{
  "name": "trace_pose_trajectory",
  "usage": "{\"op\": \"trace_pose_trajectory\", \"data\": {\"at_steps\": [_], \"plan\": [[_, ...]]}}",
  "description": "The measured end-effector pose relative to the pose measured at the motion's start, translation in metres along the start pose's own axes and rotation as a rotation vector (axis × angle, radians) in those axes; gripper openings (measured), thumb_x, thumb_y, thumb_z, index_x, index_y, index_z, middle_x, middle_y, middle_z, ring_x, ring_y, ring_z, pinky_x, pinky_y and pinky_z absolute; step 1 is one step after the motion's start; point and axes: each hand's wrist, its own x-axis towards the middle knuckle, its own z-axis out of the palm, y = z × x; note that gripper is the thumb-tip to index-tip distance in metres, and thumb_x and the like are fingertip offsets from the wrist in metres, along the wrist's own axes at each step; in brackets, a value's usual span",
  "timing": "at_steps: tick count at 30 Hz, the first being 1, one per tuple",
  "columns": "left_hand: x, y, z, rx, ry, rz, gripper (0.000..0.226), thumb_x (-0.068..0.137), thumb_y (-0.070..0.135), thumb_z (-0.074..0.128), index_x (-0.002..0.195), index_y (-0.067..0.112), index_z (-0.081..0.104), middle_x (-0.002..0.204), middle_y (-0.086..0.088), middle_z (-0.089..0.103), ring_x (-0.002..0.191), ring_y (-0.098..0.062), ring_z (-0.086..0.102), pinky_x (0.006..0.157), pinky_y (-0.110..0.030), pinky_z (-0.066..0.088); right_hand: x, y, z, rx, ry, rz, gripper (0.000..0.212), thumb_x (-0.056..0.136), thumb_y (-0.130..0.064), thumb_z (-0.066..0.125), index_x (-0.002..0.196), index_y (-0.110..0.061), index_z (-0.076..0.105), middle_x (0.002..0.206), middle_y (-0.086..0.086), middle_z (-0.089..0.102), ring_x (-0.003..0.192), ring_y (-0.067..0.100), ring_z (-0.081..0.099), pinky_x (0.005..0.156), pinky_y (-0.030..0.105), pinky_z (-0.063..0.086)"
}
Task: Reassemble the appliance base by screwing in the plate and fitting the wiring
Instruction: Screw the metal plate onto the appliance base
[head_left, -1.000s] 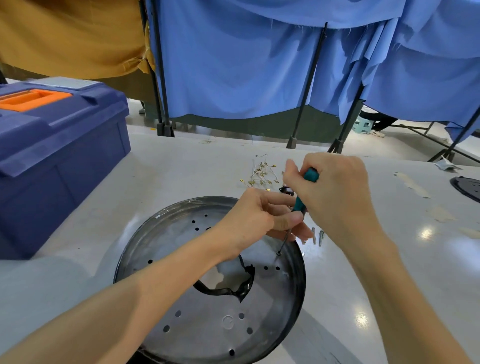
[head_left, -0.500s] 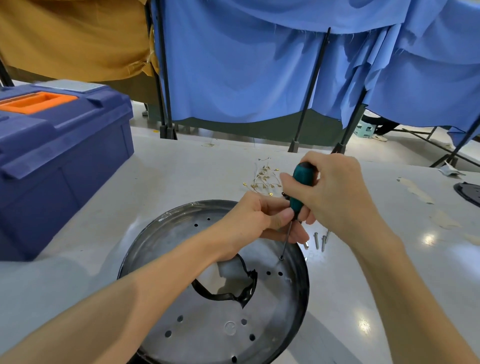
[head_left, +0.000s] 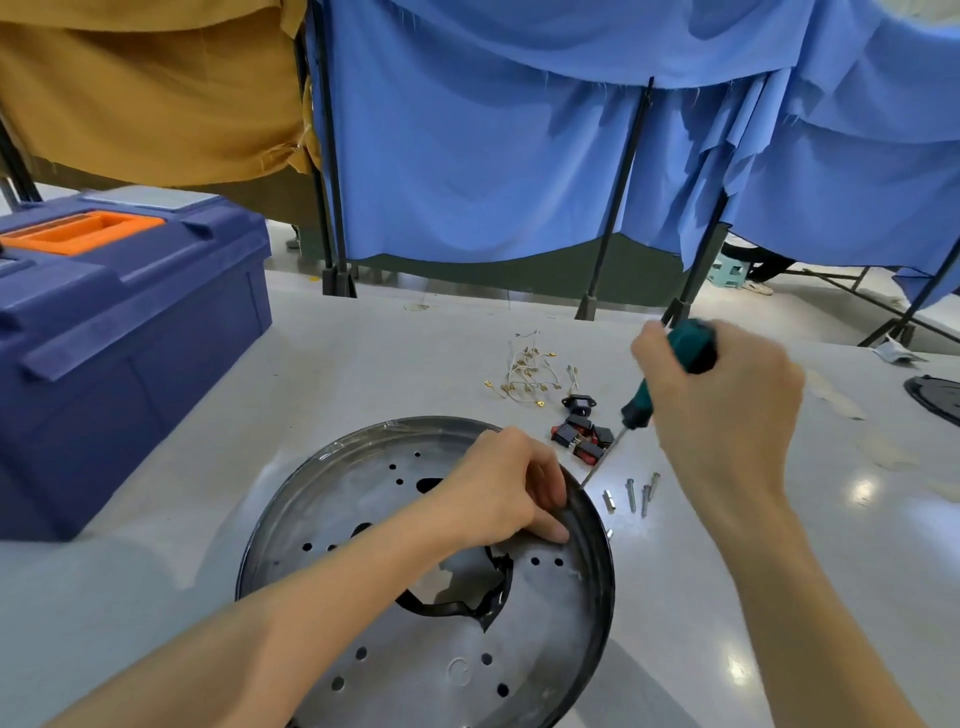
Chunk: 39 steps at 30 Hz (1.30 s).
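plate (head_left: 415, 649) flat on desk (head_left: 363, 364), left hand (head_left: 498, 493) fingers curled at its right rim, pinch hidden; right hand (head_left: 727, 415) clamped round screwdriver (head_left: 636, 410), shaft slanting down toward that rim, tip just outside it, loose screws (head_left: 631, 493) just beyond.

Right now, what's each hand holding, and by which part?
Right hand grips the screwdriver by its teal handle. Left hand rests curled on the plate near its rim; whether it pinches anything is hidden.
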Motion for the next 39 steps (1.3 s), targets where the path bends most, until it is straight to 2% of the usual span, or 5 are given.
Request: {"op": "trace_pose_trajectory", "data": {"at_steps": [7,17,21,29,39], "plan": [[0.003,0.001,0.001,0.051,0.026,0.036,0.01,0.071,0.014,0.085,0.075,0.015,0.076,0.066,0.003,0.069,0.053,0.003,0.053,0.056,-0.01,0.041,0.024,0.025,-0.032,0.289,-0.19,0.132,0.021,0.093,-0.026,0.053,0.075,-0.017,0.054,0.061,0.006,0.068,0.056,0.01,0.07,0.056,0.031,0.053],[0.001,-0.003,-0.059,0.387,0.328,-0.036,0.031,0.078,0.029,0.078,0.106,0.027,0.063,0.096,0.008,0.056,0.095,-0.012,0.052,0.087,-0.027,0.039,-0.008,0.038,0.013,-0.018,-1.065,0.174,0.044,0.079,-0.035,0.079,0.064,-0.003,0.052,0.039,-0.004,0.045,0.035,0.015,0.037,0.038,0.019,0.03],[-0.004,-0.029,-0.072,0.553,0.194,-0.24,0.058,0.086,0.048,0.066,0.137,0.027,0.045,0.128,-0.001,0.05,0.123,-0.021,0.044,0.103,-0.035,0.033,-0.015,0.035,0.021,-0.047,-1.05,0.102,0.038,0.078,-0.006,0.062,0.059,-0.012,0.03,0.045,0.001,0.024,0.032,0.015,0.037,0.042,0.024,0.019],[-0.003,-0.045,-0.081,0.419,0.2,-0.238,0.02,0.095,0.033,0.058,0.098,0.018,0.071,0.084,-0.003,0.06,0.088,-0.027,0.059,0.084,-0.041,0.051,-0.01,0.036,0.015,0.022,-1.0,0.115,0.035,0.078,-0.004,0.063,0.061,-0.008,0.032,0.042,-0.009,0.019,0.043,0.012,0.018,0.041,0.02,0.016],[0.001,-0.044,-0.081,0.479,0.221,-0.198,0.021,0.099,0.031,0.053,0.101,0.019,0.07,0.095,-0.008,0.065,0.092,-0.028,0.057,0.085,-0.043,0.049,-0.008,0.036,0.012,0.094,-1.008,0.19,0.029,0.078,-0.005,0.065,0.061,-0.007,0.042,0.053,0.006,0.026,0.05,0.02,0.021,0.047,0.028,0.017]]}}
